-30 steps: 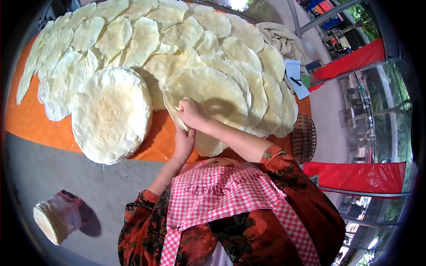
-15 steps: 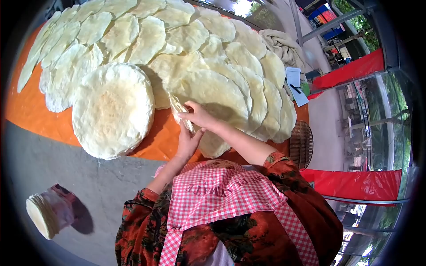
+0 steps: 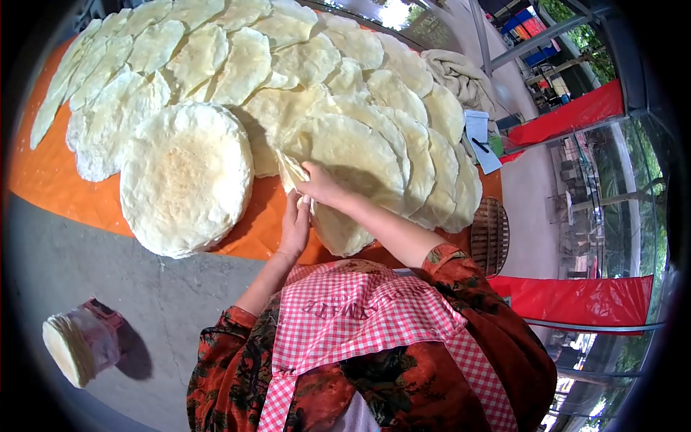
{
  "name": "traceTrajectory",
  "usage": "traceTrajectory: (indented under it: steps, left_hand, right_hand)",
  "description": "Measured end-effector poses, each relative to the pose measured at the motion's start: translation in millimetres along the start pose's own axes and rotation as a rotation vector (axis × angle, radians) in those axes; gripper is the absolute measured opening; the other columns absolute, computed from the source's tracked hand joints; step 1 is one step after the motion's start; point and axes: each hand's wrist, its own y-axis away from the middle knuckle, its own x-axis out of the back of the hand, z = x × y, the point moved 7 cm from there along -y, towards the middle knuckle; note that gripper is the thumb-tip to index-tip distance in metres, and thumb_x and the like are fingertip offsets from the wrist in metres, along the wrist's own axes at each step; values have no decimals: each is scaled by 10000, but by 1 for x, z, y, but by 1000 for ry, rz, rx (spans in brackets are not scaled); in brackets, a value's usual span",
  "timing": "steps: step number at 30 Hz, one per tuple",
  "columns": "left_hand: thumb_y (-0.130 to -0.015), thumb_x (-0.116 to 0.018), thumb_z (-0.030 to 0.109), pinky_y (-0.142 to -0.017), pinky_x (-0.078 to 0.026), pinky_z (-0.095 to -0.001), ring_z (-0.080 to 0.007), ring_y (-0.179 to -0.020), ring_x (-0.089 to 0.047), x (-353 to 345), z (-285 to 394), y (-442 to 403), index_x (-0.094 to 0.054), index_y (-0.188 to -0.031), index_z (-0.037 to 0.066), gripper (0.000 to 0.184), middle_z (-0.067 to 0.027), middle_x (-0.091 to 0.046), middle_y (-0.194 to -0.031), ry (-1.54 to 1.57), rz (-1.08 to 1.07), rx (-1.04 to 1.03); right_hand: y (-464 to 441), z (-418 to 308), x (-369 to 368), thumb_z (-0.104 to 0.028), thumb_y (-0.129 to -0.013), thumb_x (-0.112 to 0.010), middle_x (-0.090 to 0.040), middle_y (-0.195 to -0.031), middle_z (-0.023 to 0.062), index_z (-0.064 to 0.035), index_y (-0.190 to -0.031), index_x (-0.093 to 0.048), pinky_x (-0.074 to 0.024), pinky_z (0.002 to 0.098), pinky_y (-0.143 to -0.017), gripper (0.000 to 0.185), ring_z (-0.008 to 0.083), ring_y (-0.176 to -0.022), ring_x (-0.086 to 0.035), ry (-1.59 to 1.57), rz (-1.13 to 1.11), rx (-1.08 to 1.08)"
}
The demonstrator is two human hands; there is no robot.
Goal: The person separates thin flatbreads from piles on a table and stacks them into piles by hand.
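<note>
Both hands meet at the folded left edge of a pale, thin flatbread (image 3: 345, 147) on the orange-covered table. My right hand (image 3: 317, 183) is closed on that edge, with its fingertips pointing left. Just below it, my left hand (image 3: 295, 222) has its fingers closed on the lower end of the same fold. A thick round stack of flatbreads (image 3: 183, 180) lies to the left of my hands. Overlapping single flatbreads (image 3: 245, 65) spread behind and to the right.
A bagged stack of flatbreads (image 3: 79, 342) stands on the grey floor at lower left. Along the table's right side are a woven basket (image 3: 489, 236), a notepad with a pen (image 3: 479, 137) and a crumpled cloth (image 3: 457, 75). The orange cover (image 3: 65, 194) reaches the near table edge.
The view has shifted slightly. Over the last half second my left hand has closed its spread fingers on the fold, and my right hand has closed its fingers too.
</note>
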Motion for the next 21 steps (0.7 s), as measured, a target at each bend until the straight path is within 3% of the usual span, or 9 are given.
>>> traceTrajectory:
  steps: [1,4,7,10,13,16,19,21]
  left_hand:
    - [-995,-428,306,-963,-414,-349,-257,-1174,-494,1,1,2,-262,-1437,67,529,-178,-457,-1338,12,3,41]
    - [-994,-427,269,-938,-430,-363,-309,-1124,-536,11,1,1,-212,-1463,99,543,-210,-474,-1315,-108,169,-195]
    - [-993,-420,232,-949,-423,-379,-363,-1152,-522,12,16,1,-150,-1483,108,573,-262,-473,-1310,-357,216,-443]
    - [-994,-406,211,-973,-406,-395,-398,-1187,-496,2,24,7,-140,-1483,75,572,-292,-468,-1312,-355,92,-308]
    - [-996,-408,213,-982,-397,-386,-384,-1186,-504,6,17,1,-157,-1471,32,567,-288,-484,-1300,-322,124,-283]
    - [-997,-416,220,-977,-393,-360,-353,-1166,-521,8,9,1,-181,-1459,6,561,-281,-490,-1294,-469,109,-418]
    - [-965,-493,195,-947,-406,-347,-312,-1102,-536,23,-5,-5,-307,-1368,-14,490,-239,-539,-1199,-224,179,-190]
    - [-926,-555,168,-919,-417,-351,-282,-1031,-544,40,-10,-10,-366,-1253,-10,417,-197,-557,-1088,-286,394,-214]
  right_hand:
    - [2,-6,3,-236,-747,-667,-599,-1133,258,56,-1214,-508,-458,414,-912,573,350,-1058,-593,75,70,25]
    - [0,-9,1,-76,-759,-581,-636,-999,242,32,-1028,-582,-474,404,-823,289,365,-959,-618,97,-3,55]
    - [-9,-16,13,-63,-767,-575,-647,-937,227,27,-956,-592,-483,413,-793,210,367,-916,-630,95,65,102]
    - [-11,-18,3,-87,-772,-597,-659,-894,206,33,-945,-601,-489,401,-780,210,349,-877,-639,84,-53,54]
    - [-34,12,-16,-108,-774,-612,-658,-889,200,36,-958,-603,-494,383,-767,233,310,-855,-642,-106,-31,-69]
    - [-39,19,-18,-115,-750,-629,-657,-871,186,40,-972,-610,-497,364,-758,271,275,-837,-641,-52,126,10]
    - [-43,17,-15,-93,-718,-629,-655,-857,177,47,-981,-610,-494,356,-745,299,259,-816,-635,8,80,21]
    - [-43,19,-8,-70,-701,-620,-654,-849,160,48,-978,-609,-491,351,-736,302,248,-802,-631,-24,-59,-40]
